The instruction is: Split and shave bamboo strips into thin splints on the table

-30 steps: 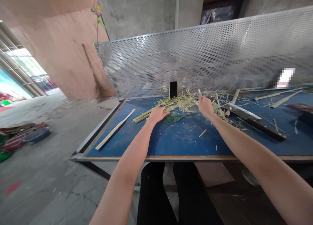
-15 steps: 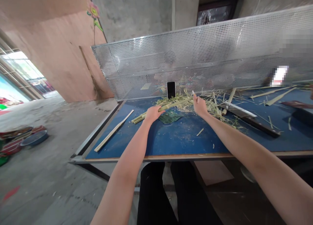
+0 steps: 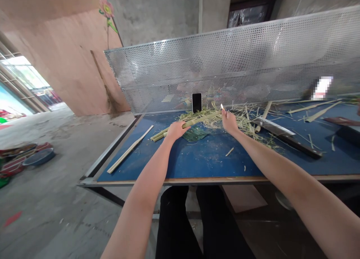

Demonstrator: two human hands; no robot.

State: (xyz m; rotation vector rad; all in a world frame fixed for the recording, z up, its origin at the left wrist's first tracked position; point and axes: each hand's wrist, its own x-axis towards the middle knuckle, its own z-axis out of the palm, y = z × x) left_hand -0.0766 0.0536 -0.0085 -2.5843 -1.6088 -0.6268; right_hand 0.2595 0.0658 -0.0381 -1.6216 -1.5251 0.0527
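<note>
Left hand (image 3: 176,131) clamped on a pale green stalk (image 3: 200,120), thumb along the near side; right hand (image 3: 229,122) closed around a small pale-tipped tool (image 3: 222,107), mostly hidden by the fingers. The stalk slants across the blue tabletop (image 3: 197,161), far end by the right hand; from here I cannot tell whether those fingers touch it. More stalk ends (image 3: 158,135) poke out left of the left hand. A dark green leaf-like piece (image 3: 196,134) lies just below, fibrous shavings (image 3: 212,122) behind, a big knife (image 3: 287,136) well off to the right. My reckoning: stalk light, fairly stiff along its length, some spring, perhaps slick where smooth, apt to split along the grain. Best held mid-length, pressed to the table, fingers clear of the tool's tip.
</note>
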